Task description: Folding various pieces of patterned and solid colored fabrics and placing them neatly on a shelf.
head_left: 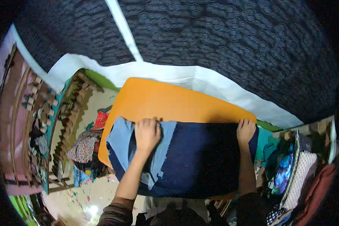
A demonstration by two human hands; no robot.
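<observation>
A dark navy cloth [199, 158] lies spread over an orange board [169, 100]. At its left end sits a lighter blue piece of fabric [121, 137]. My left hand [147, 133] presses flat on the upper edge of the cloth where the light blue and navy parts meet. My right hand [246, 130] rests on the cloth's upper right corner, fingers curled over its edge. Both forearms come up from the lower edge of the picture.
Behind the board hang a white sheet [184, 75] and a dark patterned curtain [214, 37]. Patterned fabric bundles [84, 148] lie on the floor to the left. Piled clothes [297, 169] stand at the right. A wooden stair rail [69, 124] runs along the left.
</observation>
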